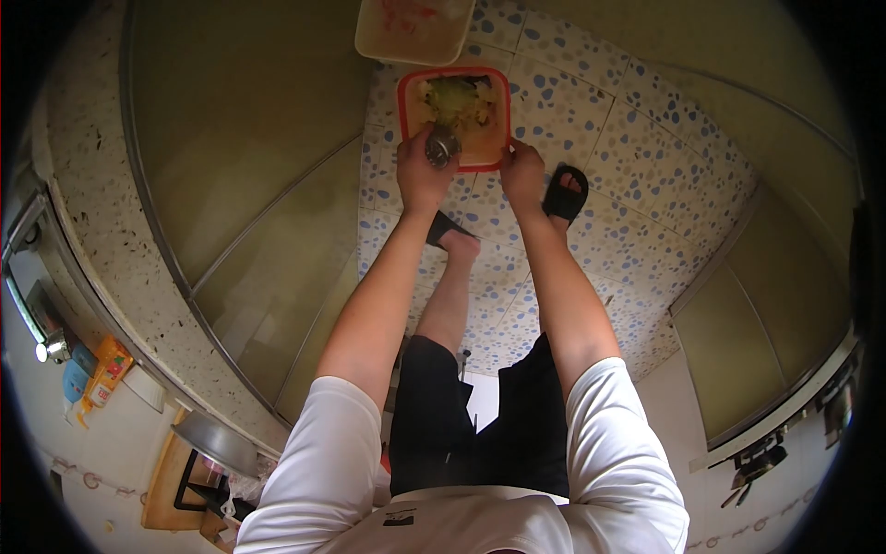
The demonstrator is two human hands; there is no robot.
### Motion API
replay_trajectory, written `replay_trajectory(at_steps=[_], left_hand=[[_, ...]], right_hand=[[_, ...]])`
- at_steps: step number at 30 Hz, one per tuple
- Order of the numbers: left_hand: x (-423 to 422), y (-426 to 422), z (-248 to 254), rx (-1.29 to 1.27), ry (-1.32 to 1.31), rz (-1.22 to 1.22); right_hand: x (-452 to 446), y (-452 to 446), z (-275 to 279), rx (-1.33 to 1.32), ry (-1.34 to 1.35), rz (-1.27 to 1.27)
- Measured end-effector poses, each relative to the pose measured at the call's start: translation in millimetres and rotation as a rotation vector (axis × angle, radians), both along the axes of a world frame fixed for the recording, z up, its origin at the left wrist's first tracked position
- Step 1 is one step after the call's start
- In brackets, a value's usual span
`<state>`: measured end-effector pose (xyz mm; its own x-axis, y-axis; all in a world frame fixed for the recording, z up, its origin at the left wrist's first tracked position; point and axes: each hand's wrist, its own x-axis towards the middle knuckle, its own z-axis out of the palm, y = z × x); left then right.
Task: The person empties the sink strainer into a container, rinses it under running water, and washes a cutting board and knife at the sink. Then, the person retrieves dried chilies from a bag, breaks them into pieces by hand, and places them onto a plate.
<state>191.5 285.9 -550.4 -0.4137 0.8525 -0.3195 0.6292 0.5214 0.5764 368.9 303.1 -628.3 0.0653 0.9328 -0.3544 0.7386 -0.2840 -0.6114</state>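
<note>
A tray-like bin with a red rim (506,102) is in front of me above the floor, with green and pale food scraps (457,100) in its far part. My left hand (425,175) is closed around a small round metal strainer (442,146), held over the bin's near left corner. The strainer's contents are too dark to make out. At the near right corner, my right hand (523,173) grips the red rim, its fingertips partly hidden by the bin.
Beyond the bin is a pale container (415,42) with reddish marks inside. A speckled counter (92,222) with a faucet (51,346) runs along the left. Cabinet doors (249,120) flank the spotted tile floor (637,138). My feet wear black slippers (565,194).
</note>
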Motion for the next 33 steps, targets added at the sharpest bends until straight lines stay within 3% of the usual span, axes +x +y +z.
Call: replay_trajectory(at_steps=[4,7,16,19,22,25,27,33], left_hand=[[-0.4,0.7,2.1,0.001,0.009,0.024],[-1.2,2.3,2.7,-0.002,-0.015,0.015],[-10.4,1.8,-6.5,-0.019,-0.004,-0.083],[-5.6,-1.2,-7.2,-0.021,-0.031,-0.077],[3.1,-4.5,-10.2,-0.026,-0.028,-0.043],[20.1,-4.8,-3.9,-0.046,-0.006,0.023],[34.9,-5.0,0.7,-0.051,-0.042,0.095],[53.3,-8.8,2.9,0.065,0.002,-0.021]], right_hand=[[-4.2,7.1,-3.5,-0.022,-0.036,-0.004],[1.4,18.6,1.0,-0.312,0.047,-0.058],[3.6,-10.9,-23.8,-0.1,-0.049,0.082],[13.3,-19.4,6.4,-0.531,0.202,-0.182],[12.9,-30.9,45.8,-0.149,-0.112,-0.04],[5.0,-40.0,61.7,-0.032,0.102,0.261],[-2.2,-35.4,65.6,0.052,0.148,0.328],[-15.3,-4.9,60.5,0.205,0.112,0.376]])
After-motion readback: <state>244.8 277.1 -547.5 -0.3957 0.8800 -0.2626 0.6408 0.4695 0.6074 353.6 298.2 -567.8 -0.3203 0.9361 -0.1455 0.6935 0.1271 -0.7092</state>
